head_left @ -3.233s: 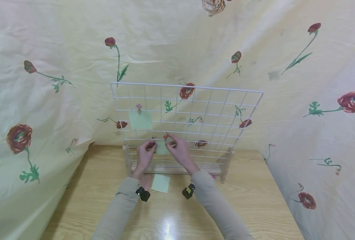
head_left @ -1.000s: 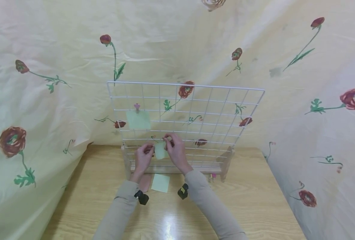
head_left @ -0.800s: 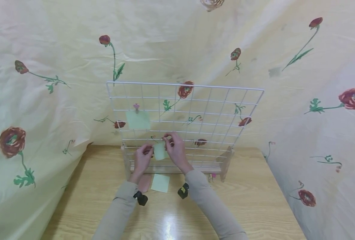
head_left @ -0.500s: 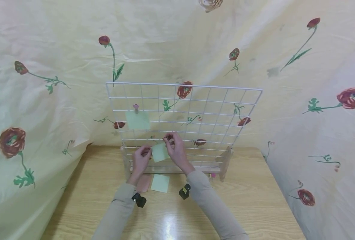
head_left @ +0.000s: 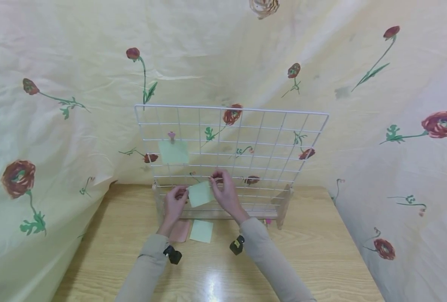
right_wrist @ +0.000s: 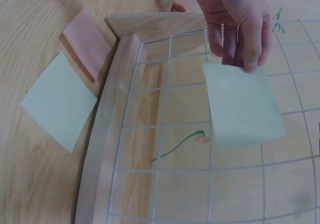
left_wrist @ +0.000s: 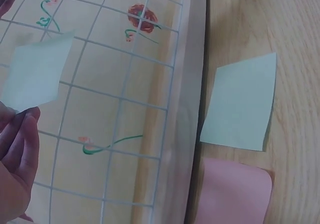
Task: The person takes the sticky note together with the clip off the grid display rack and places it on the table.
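Green held note: it is in front of the lower part of the white wire grid, tilted in the head view, between your two hands; whether it touches the wires, you cannot tell from these views.
Left hand: your thumb and fingertips pinch the held note by one edge, with the rest of the sheet standing free of your palm; the right wrist view shows this grip plainly.
Right hand: your fingertips are drawn close together near the note's upper right corner; the left wrist view puts them apart from the paper; whether they hold something small, you cannot tell.
Hanging note: also pale green, up on the grid's left side, above your left hand; a purple clip sits at its top edge.
Tabletop: light wood grain; on it, just in front of the stand's wooden base, lie a loose green note and, just beside it to your left, a pink note; a small bright pink item lies near the base's right end, too small to make out.
Backdrop: pale cloth with red flowers, behind the grid.
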Demonstrator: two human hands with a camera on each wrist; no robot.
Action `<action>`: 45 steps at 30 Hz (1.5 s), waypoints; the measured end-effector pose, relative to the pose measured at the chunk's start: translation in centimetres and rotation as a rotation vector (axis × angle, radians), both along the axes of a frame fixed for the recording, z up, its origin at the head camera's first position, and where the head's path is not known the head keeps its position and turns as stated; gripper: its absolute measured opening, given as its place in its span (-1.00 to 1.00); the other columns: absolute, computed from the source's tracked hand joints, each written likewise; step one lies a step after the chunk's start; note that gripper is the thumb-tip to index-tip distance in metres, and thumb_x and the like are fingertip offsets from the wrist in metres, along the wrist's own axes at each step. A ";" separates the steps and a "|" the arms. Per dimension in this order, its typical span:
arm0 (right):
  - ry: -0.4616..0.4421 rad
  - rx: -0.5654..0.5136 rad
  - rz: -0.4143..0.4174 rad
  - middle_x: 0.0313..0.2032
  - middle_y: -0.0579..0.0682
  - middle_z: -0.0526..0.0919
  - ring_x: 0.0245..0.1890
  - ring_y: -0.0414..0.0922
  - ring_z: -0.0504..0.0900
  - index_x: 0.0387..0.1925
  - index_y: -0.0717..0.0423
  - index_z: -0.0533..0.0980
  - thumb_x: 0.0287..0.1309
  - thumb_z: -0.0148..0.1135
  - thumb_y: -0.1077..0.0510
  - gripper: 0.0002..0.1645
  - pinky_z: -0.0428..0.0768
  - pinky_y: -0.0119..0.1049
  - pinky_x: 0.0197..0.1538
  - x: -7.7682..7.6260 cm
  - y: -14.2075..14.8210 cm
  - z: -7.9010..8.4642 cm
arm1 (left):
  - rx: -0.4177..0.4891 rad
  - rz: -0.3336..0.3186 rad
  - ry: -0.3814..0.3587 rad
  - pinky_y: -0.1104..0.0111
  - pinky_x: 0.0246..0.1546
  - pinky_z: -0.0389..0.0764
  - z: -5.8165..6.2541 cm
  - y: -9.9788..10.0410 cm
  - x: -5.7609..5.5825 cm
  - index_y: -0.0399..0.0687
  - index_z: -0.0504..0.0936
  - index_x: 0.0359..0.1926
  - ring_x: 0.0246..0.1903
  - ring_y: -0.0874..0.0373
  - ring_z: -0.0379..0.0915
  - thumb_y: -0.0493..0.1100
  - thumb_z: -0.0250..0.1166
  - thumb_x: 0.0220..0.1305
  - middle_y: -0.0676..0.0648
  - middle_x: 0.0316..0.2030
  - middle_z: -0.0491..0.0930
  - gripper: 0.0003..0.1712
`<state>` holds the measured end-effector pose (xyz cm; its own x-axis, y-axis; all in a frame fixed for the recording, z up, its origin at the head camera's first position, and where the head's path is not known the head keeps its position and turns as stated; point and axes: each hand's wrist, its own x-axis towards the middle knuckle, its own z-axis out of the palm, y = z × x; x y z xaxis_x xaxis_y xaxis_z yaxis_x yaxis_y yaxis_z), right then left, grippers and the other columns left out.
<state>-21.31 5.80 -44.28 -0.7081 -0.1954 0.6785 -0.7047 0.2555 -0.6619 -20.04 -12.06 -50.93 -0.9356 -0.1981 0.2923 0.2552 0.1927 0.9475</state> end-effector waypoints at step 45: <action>-0.202 -0.067 -0.125 -0.26 0.16 0.57 -0.22 0.02 0.56 -0.16 0.32 0.42 0.15 0.22 0.47 -0.77 0.62 -0.25 -0.14 -1.7 6.3 -7.5 | -0.050 0.069 -0.037 0.53 -0.47 0.59 -2.2 -2.4 0.5 -0.40 0.62 -0.24 -0.46 0.11 0.56 -0.45 0.24 0.23 -0.29 -0.36 0.65 -0.91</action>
<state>-22.97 12.06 -51.74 -0.8467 -0.0570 0.5290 -0.5218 0.2836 -0.8045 -19.49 -14.42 -53.10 -0.9305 -0.2486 0.2689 0.2047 0.2556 0.9449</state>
